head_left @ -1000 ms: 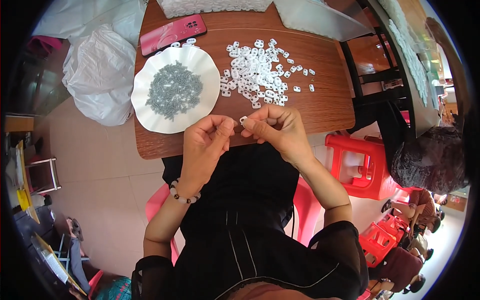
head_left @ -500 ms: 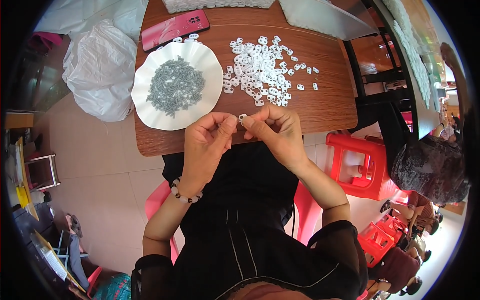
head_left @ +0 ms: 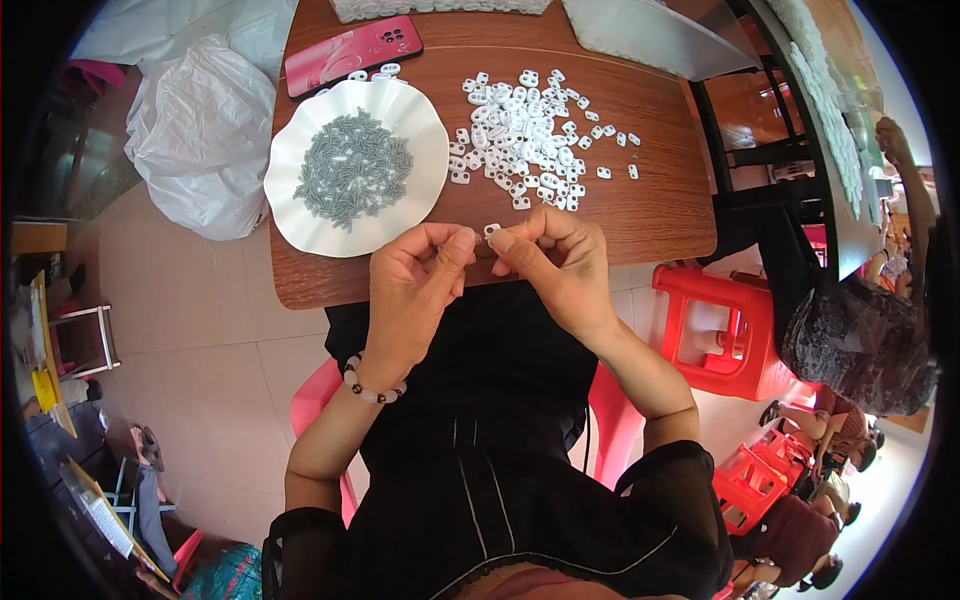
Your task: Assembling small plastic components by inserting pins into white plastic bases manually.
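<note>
Above the table's near edge, my right hand (head_left: pixel 556 262) pinches a small white plastic two-hole piece (head_left: pixel 491 230) between thumb and forefinger. My left hand (head_left: pixel 424 272), with a beaded bracelet at its wrist, is closed in a pinch just left of that piece. Whatever its fingertips hold is too small to make out. Beyond my hands lies a loose pile of similar white two-hole pieces (head_left: pixel 520 135). To its left, a white scalloped plate (head_left: pixel 283 205) bears a heap of small grey spring-like pieces (head_left: pixel 352 165).
A pink phone (head_left: pixel 350 58) lies behind the plate, with a few white pieces beside it. White trays (head_left: pixel 660 45) stand along the table's far side. A large white plastic bag (head_left: pixel 200 150) sits left of the table, a red stool (head_left: pixel 720 330) to the right. Other people sit farther right.
The white piece in my right fingers sits slightly farther right and shows more of itself. My left hand keeps almost the same place and pinch.
</note>
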`<move>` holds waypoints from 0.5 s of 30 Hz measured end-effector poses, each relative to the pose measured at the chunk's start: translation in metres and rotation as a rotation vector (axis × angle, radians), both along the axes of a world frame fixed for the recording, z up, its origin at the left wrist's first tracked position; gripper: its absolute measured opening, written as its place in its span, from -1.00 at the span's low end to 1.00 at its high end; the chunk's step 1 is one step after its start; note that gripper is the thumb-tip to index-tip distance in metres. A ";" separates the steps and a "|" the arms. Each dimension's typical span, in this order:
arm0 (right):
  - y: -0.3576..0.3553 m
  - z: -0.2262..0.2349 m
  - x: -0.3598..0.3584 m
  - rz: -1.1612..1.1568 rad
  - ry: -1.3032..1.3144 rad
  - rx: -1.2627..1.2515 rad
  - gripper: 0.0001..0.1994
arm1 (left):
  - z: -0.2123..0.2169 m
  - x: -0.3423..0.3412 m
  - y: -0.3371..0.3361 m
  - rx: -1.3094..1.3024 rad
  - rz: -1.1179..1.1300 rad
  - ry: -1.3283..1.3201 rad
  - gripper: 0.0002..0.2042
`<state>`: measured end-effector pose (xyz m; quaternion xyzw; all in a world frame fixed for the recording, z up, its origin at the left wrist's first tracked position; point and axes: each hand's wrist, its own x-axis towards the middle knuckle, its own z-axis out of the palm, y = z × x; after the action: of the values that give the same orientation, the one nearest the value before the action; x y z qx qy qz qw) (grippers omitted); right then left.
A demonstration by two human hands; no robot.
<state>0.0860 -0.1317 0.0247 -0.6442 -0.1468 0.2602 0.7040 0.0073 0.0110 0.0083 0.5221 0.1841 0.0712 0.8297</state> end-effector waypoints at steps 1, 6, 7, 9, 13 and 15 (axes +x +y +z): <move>0.000 0.000 0.000 0.002 0.001 0.002 -0.88 | 0.000 0.000 0.000 0.000 0.000 -0.002 -0.80; 0.001 -0.003 -0.001 0.021 -0.019 -0.011 -0.90 | -0.001 0.000 -0.002 0.003 -0.002 0.007 -0.80; 0.001 -0.005 -0.001 0.021 -0.034 -0.014 -0.90 | -0.002 0.000 -0.002 0.004 -0.003 0.004 -0.79; 0.000 -0.005 -0.001 0.021 -0.048 -0.018 -0.91 | -0.002 0.000 -0.002 0.005 0.000 0.001 -0.79; 0.001 -0.002 -0.001 -0.004 -0.017 0.012 -0.90 | -0.002 0.000 -0.002 -0.040 0.017 0.006 -0.79; 0.001 -0.001 -0.001 -0.021 -0.018 0.023 -0.89 | -0.001 0.000 -0.002 -0.054 0.022 0.010 -0.79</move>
<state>0.0854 -0.1311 0.0241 -0.6398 -0.1493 0.2452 0.7129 0.0068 0.0091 0.0070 0.4978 0.1959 0.0728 0.8417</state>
